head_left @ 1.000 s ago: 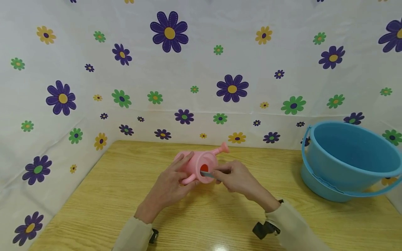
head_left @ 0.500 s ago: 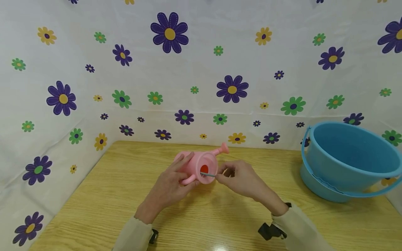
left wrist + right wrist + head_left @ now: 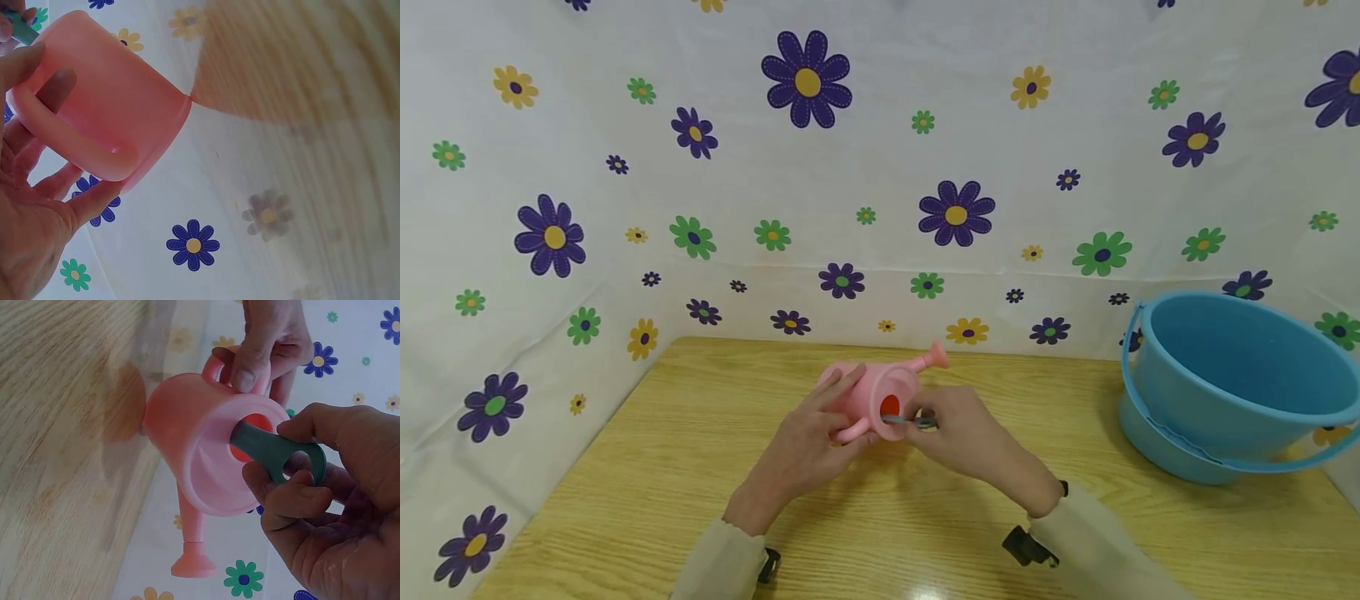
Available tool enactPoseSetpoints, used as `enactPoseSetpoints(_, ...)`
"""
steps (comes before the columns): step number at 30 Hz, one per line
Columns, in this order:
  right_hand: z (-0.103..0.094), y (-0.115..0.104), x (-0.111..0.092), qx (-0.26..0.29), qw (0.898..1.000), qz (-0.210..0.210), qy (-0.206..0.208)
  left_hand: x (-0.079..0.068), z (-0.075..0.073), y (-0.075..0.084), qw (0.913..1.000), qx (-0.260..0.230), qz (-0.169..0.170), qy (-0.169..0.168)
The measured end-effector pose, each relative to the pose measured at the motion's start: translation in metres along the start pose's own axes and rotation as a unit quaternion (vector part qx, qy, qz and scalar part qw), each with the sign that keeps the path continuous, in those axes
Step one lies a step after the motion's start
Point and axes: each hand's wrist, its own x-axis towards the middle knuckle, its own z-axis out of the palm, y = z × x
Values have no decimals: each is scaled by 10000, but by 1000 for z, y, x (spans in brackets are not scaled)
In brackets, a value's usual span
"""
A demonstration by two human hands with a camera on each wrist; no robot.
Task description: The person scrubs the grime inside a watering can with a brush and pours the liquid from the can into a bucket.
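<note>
A pink watering can point(image 3: 857, 387) is tilted over the table, its mouth turned toward me and its spout pointing to the back right. My left hand point(image 3: 805, 446) holds it by the handle point(image 3: 81, 147), thumb and fingers about that loop. A red-orange area point(image 3: 257, 425) shows inside the mouth. Between thumb and fingers, my right hand point(image 3: 966, 433) pinches a flat teal tool point(image 3: 265, 447) with a ring-shaped end. The tool's far end reaches into the can's mouth and is hidden there, so its kind cannot be told.
A large blue bucket point(image 3: 1210, 425) stands at the right of the wooden table point(image 3: 647, 467), its handle hanging down in front. Behind the table and along its left side hangs a white flower-printed sheet point(image 3: 880, 150).
My right hand drew back a little to the right half a second ago and is now nearer the can's mouth again, with the teal tool turned. My left hand and the can stay in place.
</note>
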Motion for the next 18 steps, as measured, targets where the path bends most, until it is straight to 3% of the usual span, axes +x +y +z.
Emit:
enactPoseSetpoints(6, 9, -1, 6, -553, 9976, -410, 107, -1, 1, -1, 9999, 68, 135, 83)
enactPoseSetpoints(18, 17, -1, 8, -985, 9910, -878, 236, -1, 1, 0, 9998, 124, 136, 84)
